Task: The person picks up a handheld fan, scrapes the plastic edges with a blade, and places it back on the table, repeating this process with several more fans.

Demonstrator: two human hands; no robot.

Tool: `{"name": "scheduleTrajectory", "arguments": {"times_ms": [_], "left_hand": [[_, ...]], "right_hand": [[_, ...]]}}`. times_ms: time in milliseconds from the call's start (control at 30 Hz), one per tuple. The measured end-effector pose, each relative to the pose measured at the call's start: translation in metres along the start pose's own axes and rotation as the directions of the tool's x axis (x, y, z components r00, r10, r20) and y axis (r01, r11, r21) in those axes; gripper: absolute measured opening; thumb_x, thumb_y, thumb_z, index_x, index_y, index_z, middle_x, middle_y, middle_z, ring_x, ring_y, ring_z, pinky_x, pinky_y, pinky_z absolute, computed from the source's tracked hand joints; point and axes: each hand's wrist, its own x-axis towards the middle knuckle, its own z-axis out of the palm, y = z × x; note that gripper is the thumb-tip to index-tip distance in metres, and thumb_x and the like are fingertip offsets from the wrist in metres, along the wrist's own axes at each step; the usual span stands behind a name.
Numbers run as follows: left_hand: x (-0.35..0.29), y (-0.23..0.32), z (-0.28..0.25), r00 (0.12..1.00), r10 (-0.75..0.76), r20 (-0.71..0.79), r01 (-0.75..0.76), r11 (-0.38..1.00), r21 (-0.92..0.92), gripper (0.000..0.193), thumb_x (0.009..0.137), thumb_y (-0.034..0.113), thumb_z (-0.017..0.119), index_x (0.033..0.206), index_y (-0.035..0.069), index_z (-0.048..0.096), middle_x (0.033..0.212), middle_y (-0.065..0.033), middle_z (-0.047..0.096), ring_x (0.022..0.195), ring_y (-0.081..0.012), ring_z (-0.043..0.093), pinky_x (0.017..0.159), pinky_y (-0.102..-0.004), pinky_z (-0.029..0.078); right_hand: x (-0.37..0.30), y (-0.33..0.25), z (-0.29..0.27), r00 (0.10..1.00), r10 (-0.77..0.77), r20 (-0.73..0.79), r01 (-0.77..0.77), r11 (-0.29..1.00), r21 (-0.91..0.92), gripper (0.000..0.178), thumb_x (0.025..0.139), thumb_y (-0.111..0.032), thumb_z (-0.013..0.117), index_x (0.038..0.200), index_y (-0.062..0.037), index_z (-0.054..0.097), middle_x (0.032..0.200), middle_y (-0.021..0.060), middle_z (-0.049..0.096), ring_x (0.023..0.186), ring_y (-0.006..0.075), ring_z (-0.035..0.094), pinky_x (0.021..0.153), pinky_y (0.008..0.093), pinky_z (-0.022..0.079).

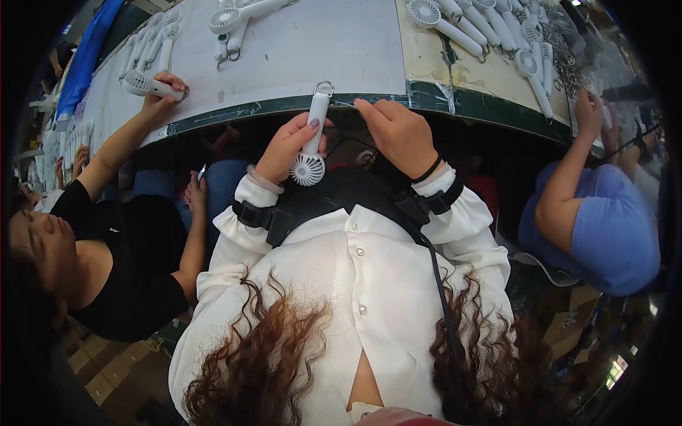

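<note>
My left hand (pixel 291 145) is wrapped round a white handheld fan (pixel 317 131), its round grille pointing down toward me and its handle up by the table edge. A metal ring (pixel 324 86) sits at the handle's far end. Just right of it, my right hand (pixel 399 131) is closed on a thin pointed metal tool (pixel 346 104). The tool's tip points left at the handle near the ring; whether it touches cannot be made out. My fingers hide the rest of the tool.
The white-covered table (pixel 305 50) has a dark green front edge. Several white fans (pixel 490 25) lie at the far right, beside a heap of metal rings (pixel 568 67). More fans (pixel 153 39) lie at the far left. Co-workers sit on both sides; the left one's hand (pixel 170 86) holds a fan.
</note>
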Motion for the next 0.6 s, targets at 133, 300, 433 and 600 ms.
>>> {"name": "scheduleTrajectory", "arguments": {"times_ms": [133,300,433,600], "left_hand": [[-0.0011,0.0011,-0.0001,1.000,-0.013,0.008,0.013,1.000,-0.011,0.029,0.096,0.028,0.046,0.112,0.003,0.053,0.074,-0.0040,0.056,0.068,-0.0120,0.056,0.064,-0.0244,0.046],[-0.0017,0.0011,-0.0003,1.000,-0.015,0.019,0.016,0.999,-0.031,0.031,0.096,0.029,0.045,0.112,0.003,0.053,0.074,-0.0039,0.055,0.068,-0.0122,0.056,0.064,-0.0245,0.046],[-0.0014,0.0020,0.0003,1.000,-0.010,0.018,0.011,0.999,-0.031,0.031,0.096,0.029,0.046,0.112,0.003,0.053,0.073,-0.0038,0.055,0.068,-0.0124,0.055,0.064,-0.0247,0.046],[-0.0013,0.0009,-0.0012,1.000,-0.015,0.023,0.016,0.999,-0.034,0.032,0.096,0.030,0.046,0.112,0.003,0.052,0.074,-0.0038,0.055,0.068,-0.0123,0.055,0.064,-0.0248,0.047]], "right_hand": [[-0.0005,0.0006,0.0018,0.999,0.000,-0.044,0.000,1.000,-0.003,0.026,0.080,-0.008,0.063,0.106,-0.0097,0.062,0.072,0.0041,0.053,0.065,0.0202,0.057,0.052,0.0297,0.046],[0.0006,-0.0009,-0.0032,0.997,0.055,-0.054,-0.052,0.997,0.054,0.027,0.080,-0.006,0.064,0.107,-0.0105,0.062,0.070,0.0055,0.054,0.063,0.0215,0.057,0.052,0.0306,0.046],[0.0003,-0.0029,-0.0035,0.998,0.033,-0.047,-0.031,0.999,0.043,0.028,0.080,-0.006,0.065,0.107,-0.0107,0.062,0.070,0.0054,0.054,0.062,0.0213,0.057,0.052,0.0307,0.046],[0.0015,-0.0027,-0.0007,0.999,-0.003,-0.036,0.003,1.000,0.004,0.027,0.079,-0.009,0.062,0.106,-0.0101,0.062,0.072,0.0029,0.052,0.066,0.0184,0.057,0.052,0.0286,0.046]]}}
